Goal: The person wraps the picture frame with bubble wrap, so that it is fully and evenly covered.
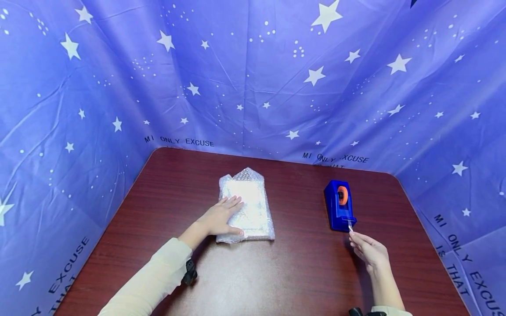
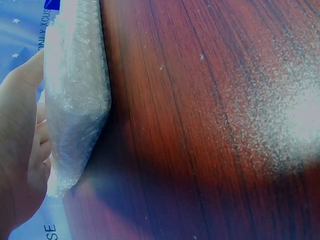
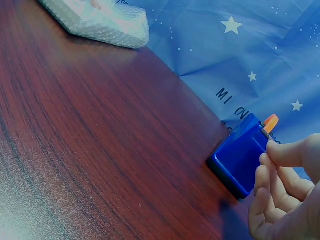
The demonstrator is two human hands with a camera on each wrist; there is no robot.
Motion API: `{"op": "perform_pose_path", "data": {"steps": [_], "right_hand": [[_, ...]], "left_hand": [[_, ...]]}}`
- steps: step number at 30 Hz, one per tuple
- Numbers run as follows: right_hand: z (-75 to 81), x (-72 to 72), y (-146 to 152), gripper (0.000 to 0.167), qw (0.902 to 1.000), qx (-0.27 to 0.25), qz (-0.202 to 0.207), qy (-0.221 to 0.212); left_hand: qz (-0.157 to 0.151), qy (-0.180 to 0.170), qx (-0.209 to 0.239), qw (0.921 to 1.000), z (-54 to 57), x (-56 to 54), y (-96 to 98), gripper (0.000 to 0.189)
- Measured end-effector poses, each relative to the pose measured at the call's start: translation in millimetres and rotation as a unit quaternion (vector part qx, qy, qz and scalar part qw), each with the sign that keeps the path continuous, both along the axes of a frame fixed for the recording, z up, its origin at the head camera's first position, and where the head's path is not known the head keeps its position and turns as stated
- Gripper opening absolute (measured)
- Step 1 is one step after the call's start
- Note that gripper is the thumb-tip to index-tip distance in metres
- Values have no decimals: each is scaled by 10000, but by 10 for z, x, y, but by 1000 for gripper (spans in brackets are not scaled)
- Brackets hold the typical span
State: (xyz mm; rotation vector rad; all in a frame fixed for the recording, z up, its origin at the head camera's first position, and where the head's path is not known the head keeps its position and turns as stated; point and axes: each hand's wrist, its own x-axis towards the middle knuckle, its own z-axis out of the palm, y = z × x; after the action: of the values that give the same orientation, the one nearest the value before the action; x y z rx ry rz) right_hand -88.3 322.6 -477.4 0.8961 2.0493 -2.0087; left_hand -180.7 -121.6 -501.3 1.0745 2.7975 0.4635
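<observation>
A flat parcel in bubble wrap (image 1: 253,210) lies on the table, its far end folded to a point. My left hand (image 1: 223,217) rests on its left side with fingers spread; the left wrist view shows the edge of the bubble wrap (image 2: 80,75) beside that hand (image 2: 22,135). To the right stands a blue tape dispenser (image 1: 335,210) with an orange tape roll (image 1: 342,195). At its near end my right hand (image 1: 369,250) pinches the end of a clear tape strip (image 1: 350,226) between thumb and fingers. The right wrist view shows this hand (image 3: 285,185) close to the dispenser (image 3: 240,160).
The dark red wooden table (image 1: 296,272) has rounded far corners. Blue curtains with white stars (image 1: 245,79) hang along its back and both sides. Dark wrist-worn devices sit at the left cuff (image 1: 190,272) and the right cuff (image 1: 365,312).
</observation>
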Motion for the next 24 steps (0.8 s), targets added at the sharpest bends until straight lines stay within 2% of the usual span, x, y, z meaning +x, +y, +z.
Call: {"op": "perform_pose_path", "data": {"steps": [7,11,18,21,24], "right_hand": [[6,-11,-3,38,9998,-222,-11,-5],[-9,-22,-17,35,9994,-210,-221,136],[-101,-43,-77,40,9944,517,-717,588],[-150,-59,-90,41,9882,991,-868,785],[-190,-76,-86,39,9776,1649,-916,928]], "left_hand": [[49,-136,-66,9999,-12,-3,-1,94],[46,-136,-72,9999,-9,-3,4,94],[74,-154,-109,9998,15,2,8,95],[67,-141,-101,9998,12,1,9,94],[87,-154,-118,9998,2,1,9,95]]}}
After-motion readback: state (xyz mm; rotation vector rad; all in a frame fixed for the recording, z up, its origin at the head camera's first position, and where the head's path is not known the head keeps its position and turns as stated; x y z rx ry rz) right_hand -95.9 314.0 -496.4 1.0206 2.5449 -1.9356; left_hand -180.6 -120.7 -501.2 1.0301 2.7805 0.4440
